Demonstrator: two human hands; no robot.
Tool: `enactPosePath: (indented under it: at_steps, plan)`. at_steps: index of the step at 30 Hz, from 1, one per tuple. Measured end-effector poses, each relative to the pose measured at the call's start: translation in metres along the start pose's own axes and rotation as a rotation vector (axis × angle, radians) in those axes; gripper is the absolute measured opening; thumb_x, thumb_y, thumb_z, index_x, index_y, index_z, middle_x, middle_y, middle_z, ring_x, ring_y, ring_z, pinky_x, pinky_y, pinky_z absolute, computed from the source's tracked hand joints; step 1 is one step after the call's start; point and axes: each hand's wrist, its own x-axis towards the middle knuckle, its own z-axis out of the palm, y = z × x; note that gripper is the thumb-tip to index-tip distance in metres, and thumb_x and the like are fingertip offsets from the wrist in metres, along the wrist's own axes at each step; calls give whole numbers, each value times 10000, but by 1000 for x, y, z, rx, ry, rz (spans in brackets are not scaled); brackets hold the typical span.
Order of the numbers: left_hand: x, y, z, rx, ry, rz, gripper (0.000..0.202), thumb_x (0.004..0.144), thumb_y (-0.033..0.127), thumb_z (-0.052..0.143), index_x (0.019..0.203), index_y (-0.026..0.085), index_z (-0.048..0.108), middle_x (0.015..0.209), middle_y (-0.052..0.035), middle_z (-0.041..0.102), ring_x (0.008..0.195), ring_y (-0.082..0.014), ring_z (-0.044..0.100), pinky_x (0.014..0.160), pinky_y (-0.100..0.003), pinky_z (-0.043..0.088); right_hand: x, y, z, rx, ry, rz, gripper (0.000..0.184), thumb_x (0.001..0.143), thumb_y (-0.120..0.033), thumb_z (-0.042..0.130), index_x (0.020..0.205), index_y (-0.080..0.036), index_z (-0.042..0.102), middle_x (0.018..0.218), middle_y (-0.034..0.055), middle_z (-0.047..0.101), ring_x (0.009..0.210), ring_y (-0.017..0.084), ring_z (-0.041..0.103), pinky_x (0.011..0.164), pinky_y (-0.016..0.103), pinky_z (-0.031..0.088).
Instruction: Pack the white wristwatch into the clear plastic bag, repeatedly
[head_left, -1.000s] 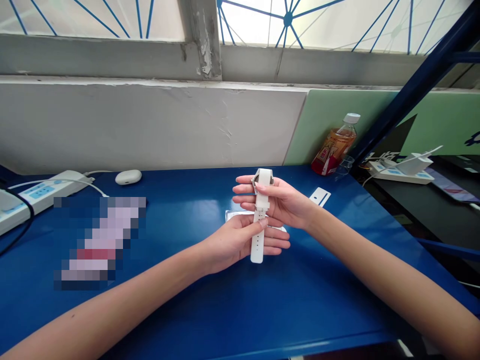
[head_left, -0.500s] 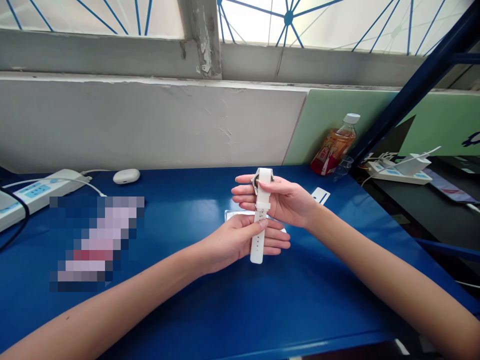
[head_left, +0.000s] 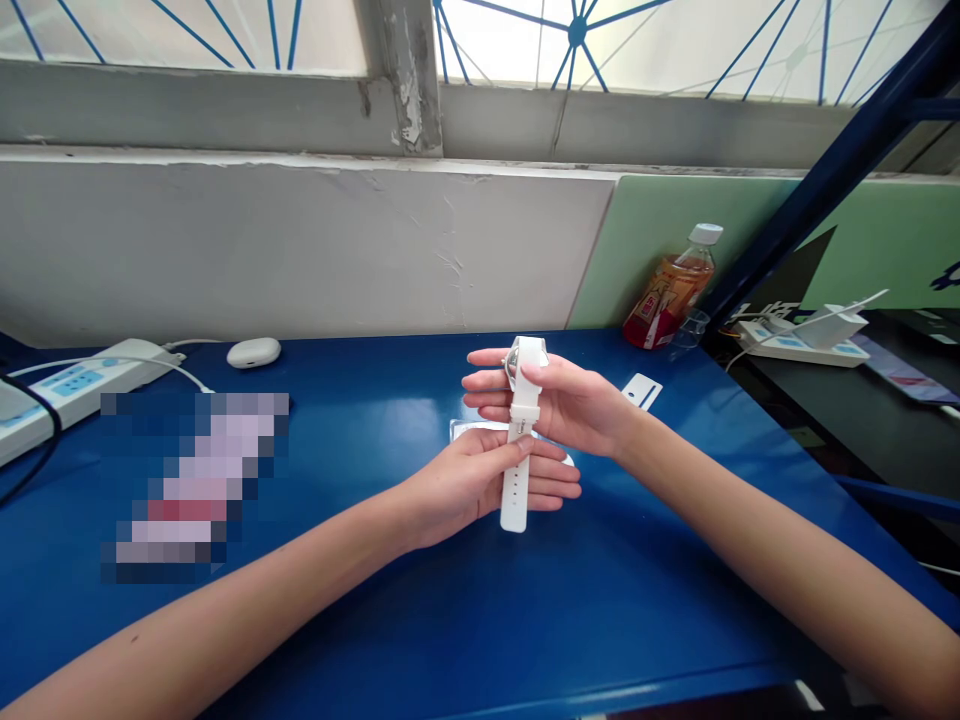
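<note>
A white wristwatch (head_left: pixel 520 430) with a long perforated strap hangs upright above the middle of the blue table (head_left: pixel 480 600). My right hand (head_left: pixel 566 402) grips its upper part near the watch case, thumb pressed on the strap. My left hand (head_left: pixel 480 480) pinches the lower strap just below the buckle, fingers curled behind it. A flat white packet (head_left: pixel 465 430) lies on the table under both hands, mostly hidden.
A white earbud case (head_left: pixel 253 352) and a white power strip (head_left: pixel 71 385) lie at the back left. A white card (head_left: pixel 641 391) and an orange drink bottle (head_left: pixel 670 290) are at the back right. A second power strip (head_left: pixel 795 342) sits on the dark surface to the right.
Almost nothing has moved. The strap's free end hangs very slightly lower than a second ago, and both hands keep their hold.
</note>
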Motion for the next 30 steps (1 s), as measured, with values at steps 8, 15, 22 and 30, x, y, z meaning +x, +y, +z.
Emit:
enactPosePath:
  at_steps: [8,15,22,30]
  plan:
    - [-3,0,1,3,-18,7,321,1005,275,525,1148,38,687,1135,-244,706,1023,-299,716,954,-438,526,0,2,-2,-54,6,-25,324,840,-131,691,1163,-150,697,1069,71,772,1031,183,709,972,307,529]
    - [-2,-2,-1,34,-62,22,331,1018,279,490,1159,48,681,1149,-234,704,1040,-295,709,961,-446,522,0,3,-4,-34,-20,4,279,892,-121,638,1165,-112,690,1080,90,769,1036,185,714,942,264,552]
    - [-2,-2,-2,40,-62,42,337,1015,297,503,1159,47,678,1139,-238,706,1031,-299,712,947,-440,528,1,2,-4,-30,-23,-20,280,890,-125,636,1166,-120,688,1100,94,760,1047,201,711,948,293,557]
    - [-1,-4,-2,30,-58,56,338,1005,305,526,1144,40,684,1113,-244,714,1007,-305,721,915,-433,546,0,0,-3,-54,-9,-8,267,895,-131,626,1154,-119,688,1095,95,761,1032,197,716,944,299,559]
